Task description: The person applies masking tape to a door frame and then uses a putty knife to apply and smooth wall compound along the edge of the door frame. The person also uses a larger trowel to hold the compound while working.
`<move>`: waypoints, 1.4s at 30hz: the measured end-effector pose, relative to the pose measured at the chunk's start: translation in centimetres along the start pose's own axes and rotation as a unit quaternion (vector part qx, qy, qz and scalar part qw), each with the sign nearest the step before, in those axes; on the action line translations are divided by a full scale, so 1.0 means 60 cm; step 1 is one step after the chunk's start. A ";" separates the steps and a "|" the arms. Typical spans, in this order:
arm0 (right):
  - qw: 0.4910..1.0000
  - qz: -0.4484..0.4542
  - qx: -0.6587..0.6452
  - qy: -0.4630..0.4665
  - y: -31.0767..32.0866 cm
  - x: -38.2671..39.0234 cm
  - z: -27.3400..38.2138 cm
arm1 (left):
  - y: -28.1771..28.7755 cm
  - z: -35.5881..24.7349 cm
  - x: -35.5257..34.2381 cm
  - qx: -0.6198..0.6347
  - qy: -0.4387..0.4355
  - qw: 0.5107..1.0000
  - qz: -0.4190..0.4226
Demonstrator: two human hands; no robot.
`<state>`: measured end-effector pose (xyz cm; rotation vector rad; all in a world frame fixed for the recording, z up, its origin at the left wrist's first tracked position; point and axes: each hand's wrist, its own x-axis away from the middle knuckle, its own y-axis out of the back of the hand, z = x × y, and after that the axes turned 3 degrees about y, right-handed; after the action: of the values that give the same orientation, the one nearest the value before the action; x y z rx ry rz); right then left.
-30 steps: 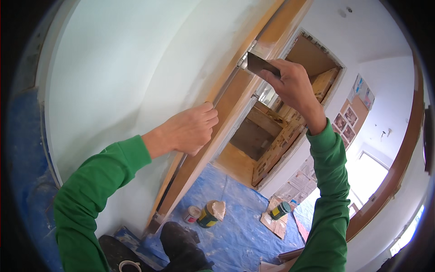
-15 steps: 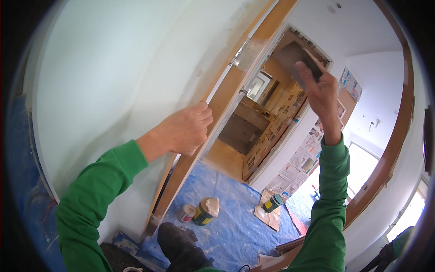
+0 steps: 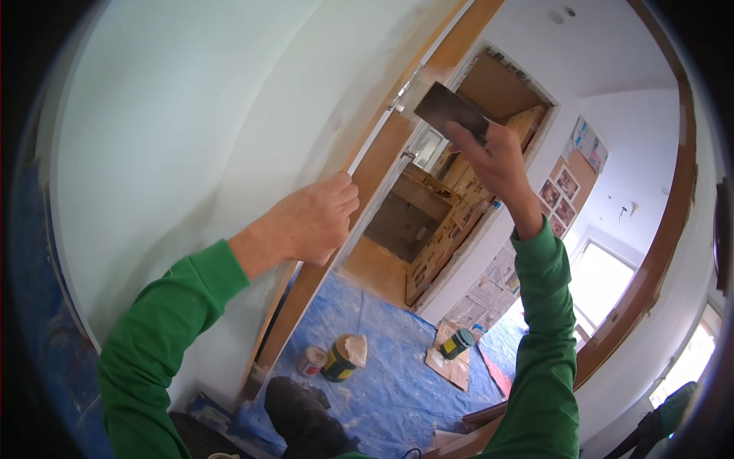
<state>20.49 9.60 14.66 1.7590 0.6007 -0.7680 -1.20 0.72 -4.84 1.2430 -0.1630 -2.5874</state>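
Observation:
My right hand [image 3: 493,164] is raised and closed round a dark, flat, rectangular sanding block [image 3: 451,107], thumb laid against its face. The block is up beside the brown wooden frame [image 3: 378,149], close to a metal fitting [image 3: 405,92]; whether it touches the wood I cannot tell. Lower and to the left, my left hand [image 3: 317,218] is closed at the edge of a large pale panel [image 3: 199,153], which looks like a door. Its fingertips are partly hidden, but they seem to grip that edge.
Blue sheeting [image 3: 382,382] covers the floor. On it stand a small pot [image 3: 312,361] and a larger tub [image 3: 338,359] near my dark shoe [image 3: 302,417]. Another tub [image 3: 457,343] stands on cardboard [image 3: 443,366]. Beyond is a doorway [image 3: 401,222]; a curved wooden frame [image 3: 657,252] rises at the right.
My right hand has swung left with the sanding block, from over the doorway to beside the wooden frame. My left hand has stayed at the panel's edge.

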 end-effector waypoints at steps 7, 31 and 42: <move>0.995 0.019 0.060 0.079 -0.033 -0.024 -0.013 | -0.001 -0.001 0.001 0.019 0.009 1.000 0.008; 0.977 0.011 0.167 0.136 -0.032 0.001 0.028 | 0.000 -0.002 0.005 0.011 0.010 1.000 0.023; 0.972 -0.007 0.202 0.123 -0.044 0.007 0.040 | -0.003 -0.001 0.006 0.021 0.006 1.000 0.006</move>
<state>18.38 8.14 12.17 2.2501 0.6540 -0.7222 -1.39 0.78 -5.15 1.2678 -0.2224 -2.5786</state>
